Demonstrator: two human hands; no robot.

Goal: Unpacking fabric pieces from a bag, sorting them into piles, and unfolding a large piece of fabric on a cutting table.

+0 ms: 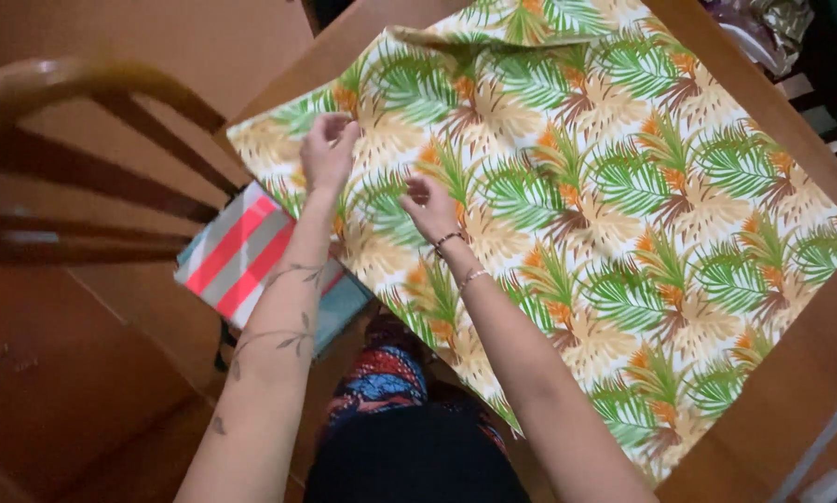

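A large cloth printed with green and orange palm leaves [605,186] lies spread over a brown wooden table [791,391]. My left hand [328,149] rests on the cloth near its left corner, fingers curled and pinching the fabric. My right hand [429,207] presses on the cloth a little to the right, fingers bent, with bracelets on the wrist. The far edge of the cloth is folded over at the top.
A striped red, grey and teal bag or box [241,261] sits beside the table's left corner. A dark wooden chair back [83,168] stands at the left. Cluttered items [772,28] lie beyond the table at the top right.
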